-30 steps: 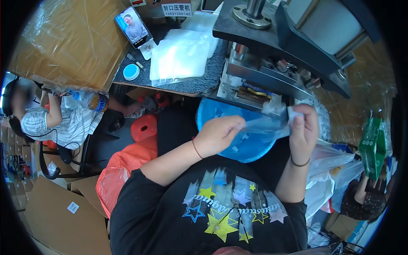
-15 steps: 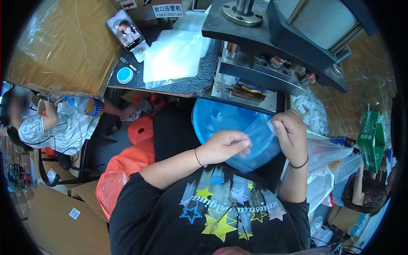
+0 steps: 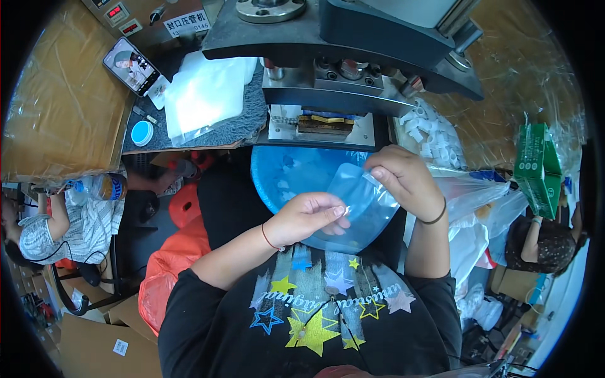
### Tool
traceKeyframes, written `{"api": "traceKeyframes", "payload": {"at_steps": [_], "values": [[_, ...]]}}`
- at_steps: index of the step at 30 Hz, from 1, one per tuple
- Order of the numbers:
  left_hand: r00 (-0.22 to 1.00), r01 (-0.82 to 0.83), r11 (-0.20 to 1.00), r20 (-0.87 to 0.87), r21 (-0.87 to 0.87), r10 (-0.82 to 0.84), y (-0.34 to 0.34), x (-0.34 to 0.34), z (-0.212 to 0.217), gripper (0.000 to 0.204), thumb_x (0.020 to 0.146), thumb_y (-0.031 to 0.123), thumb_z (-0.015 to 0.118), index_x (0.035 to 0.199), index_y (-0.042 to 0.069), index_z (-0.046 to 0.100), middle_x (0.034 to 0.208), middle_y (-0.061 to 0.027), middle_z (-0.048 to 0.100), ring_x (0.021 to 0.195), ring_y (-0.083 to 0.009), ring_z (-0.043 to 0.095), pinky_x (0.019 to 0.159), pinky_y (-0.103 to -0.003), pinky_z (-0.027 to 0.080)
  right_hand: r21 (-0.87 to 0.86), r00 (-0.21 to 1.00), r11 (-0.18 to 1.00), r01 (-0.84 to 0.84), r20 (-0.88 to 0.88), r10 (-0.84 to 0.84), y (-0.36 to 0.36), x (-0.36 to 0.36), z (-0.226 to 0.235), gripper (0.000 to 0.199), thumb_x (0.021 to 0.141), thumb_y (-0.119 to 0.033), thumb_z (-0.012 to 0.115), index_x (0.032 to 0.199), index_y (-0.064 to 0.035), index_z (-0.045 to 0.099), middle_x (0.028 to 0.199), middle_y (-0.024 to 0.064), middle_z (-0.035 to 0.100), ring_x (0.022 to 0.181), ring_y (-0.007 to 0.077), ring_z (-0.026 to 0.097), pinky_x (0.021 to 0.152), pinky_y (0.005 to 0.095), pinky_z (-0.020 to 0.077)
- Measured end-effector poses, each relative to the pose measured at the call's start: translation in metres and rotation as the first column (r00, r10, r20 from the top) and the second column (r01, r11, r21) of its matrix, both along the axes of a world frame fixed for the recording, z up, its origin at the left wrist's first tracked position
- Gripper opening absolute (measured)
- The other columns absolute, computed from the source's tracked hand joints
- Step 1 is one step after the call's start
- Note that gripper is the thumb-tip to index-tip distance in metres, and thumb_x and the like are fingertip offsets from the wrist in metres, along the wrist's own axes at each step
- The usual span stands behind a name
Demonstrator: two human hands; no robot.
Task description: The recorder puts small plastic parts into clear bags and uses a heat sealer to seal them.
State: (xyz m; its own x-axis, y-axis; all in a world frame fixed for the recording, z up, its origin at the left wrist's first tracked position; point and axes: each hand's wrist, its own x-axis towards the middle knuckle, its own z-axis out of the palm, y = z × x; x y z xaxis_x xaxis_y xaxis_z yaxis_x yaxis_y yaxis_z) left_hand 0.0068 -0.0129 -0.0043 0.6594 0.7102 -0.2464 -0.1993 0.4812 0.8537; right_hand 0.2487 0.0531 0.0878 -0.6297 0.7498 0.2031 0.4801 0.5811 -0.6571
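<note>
A clear plastic pouch [image 3: 360, 189] hangs between my hands, above a blue tub [image 3: 261, 179] in front of my lap. My right hand [image 3: 406, 184] pinches it near its upper right edge, thumb against curled fingers. At its left edge, my left hand [image 3: 309, 217] has its thumb closed toward the fingers, the pouch between them; some fingertips show through the plastic. Whitish scraps or clear pieces lie in the tub. Just beyond the tub stands a press machine [image 3: 343, 94], with a metal plate and a brass-coloured block [image 3: 324, 126] under its head.
A stack of clear plastic sheets or pouches [image 3: 205, 97] lies on a grey mat, beside a phone [image 3: 131, 66] and a blue-lidded jar [image 3: 142, 133]. White plastic parts [image 3: 432, 135] are piled right of the press. A green box [image 3: 537, 170] is farther right. Another person [image 3: 69, 230] sits at left.
My view has shifted, so the press and mat sit farther left. The pouch has turned flatter toward me, and my left fingers have come onto its left edge.
</note>
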Motion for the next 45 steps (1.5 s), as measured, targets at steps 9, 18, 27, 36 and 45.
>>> {"api": "traceKeyframes", "payload": {"at_steps": [9, 18, 27, 36, 45], "values": [[0.957, -0.287, 0.943, -0.016, -0.168, 0.289, 0.042, -0.022, -0.002, 0.017, 0.096, 0.013, 0.065, 0.109, 0.003, 0.066, 0.098, -0.0105, 0.072, 0.087, -0.0216, 0.073, 0.073, -0.031, 0.059, 0.339, 0.697, 0.822, 0.457, 0.438, -0.568, 0.039, 0.061, -0.039, 0.027, 0.087, -0.012, 0.068, 0.114, -0.0101, 0.065, 0.106, 0.0144, 0.065, 0.093, 0.0372, 0.065, 0.077, 0.0438, 0.0523], [0.733, -0.471, 0.660, -0.157, 0.586, 0.662, 0.065, -0.040, -0.021, 0.029, 0.093, 0.010, 0.068, 0.108, 0.005, 0.044, 0.100, -0.0072, 0.060, 0.081, -0.0106, 0.061, 0.073, -0.026, 0.051, 0.279, 0.669, 0.744, 0.607, 0.326, -0.668, 0.035, 0.073, -0.067, 0.031, 0.089, -0.011, 0.066, 0.118, -0.0051, 0.057, 0.107, 0.0188, 0.066, 0.093, 0.0368, 0.066, 0.079, 0.0420, 0.0528], [0.118, 0.534, 0.292, -0.411, 0.794, 0.904, 0.056, -0.134, 0.002, 0.059, 0.090, 0.034, 0.069, 0.136, 0.001, 0.050, 0.139, -0.0264, 0.049, 0.130, -0.0434, 0.046, 0.108, -0.053, 0.038, 0.357, 0.691, 0.614, 0.704, -0.144, -0.708, 0.011, 0.062, -0.057, 0.019, 0.100, -0.011, 0.052, 0.112, 0.0019, 0.058, 0.103, 0.0202, 0.063, 0.092, 0.0380, 0.061, 0.082, 0.0401, 0.0492], [0.733, -0.286, 0.693, -0.314, 0.662, 0.603, 0.027, -0.074, 0.015, 0.011, 0.094, 0.011, 0.067, 0.095, 0.001, 0.069, 0.084, -0.0017, 0.069, 0.078, -0.0066, 0.062, 0.070, -0.024, 0.051, 0.215, 0.965, 0.941, 0.260, -0.074, -0.250, -0.016, -0.026, -0.020, 0.009, 0.095, -0.008, 0.058, 0.096, -0.0004, 0.063, 0.087, 0.0124, 0.062, 0.076, 0.0250, 0.059, 0.071, 0.0341, 0.0472], [0.949, -0.196, 0.908, -0.161, 0.370, 0.270, 0.009, -0.020, 0.012, 0.026, 0.104, 0.024, 0.056, 0.106, 0.001, 0.067, 0.095, -0.0049, 0.071, 0.086, -0.0115, 0.066, 0.081, -0.027, 0.053, 0.175, 0.972, 0.965, 0.197, -0.164, -0.169, -0.012, -0.037, 0.009, 0.010, 0.089, -0.011, 0.067, 0.090, -0.0007, 0.064, 0.082, 0.0108, 0.064, 0.075, 0.0247, 0.059, 0.069, 0.0342, 0.0471]]}}
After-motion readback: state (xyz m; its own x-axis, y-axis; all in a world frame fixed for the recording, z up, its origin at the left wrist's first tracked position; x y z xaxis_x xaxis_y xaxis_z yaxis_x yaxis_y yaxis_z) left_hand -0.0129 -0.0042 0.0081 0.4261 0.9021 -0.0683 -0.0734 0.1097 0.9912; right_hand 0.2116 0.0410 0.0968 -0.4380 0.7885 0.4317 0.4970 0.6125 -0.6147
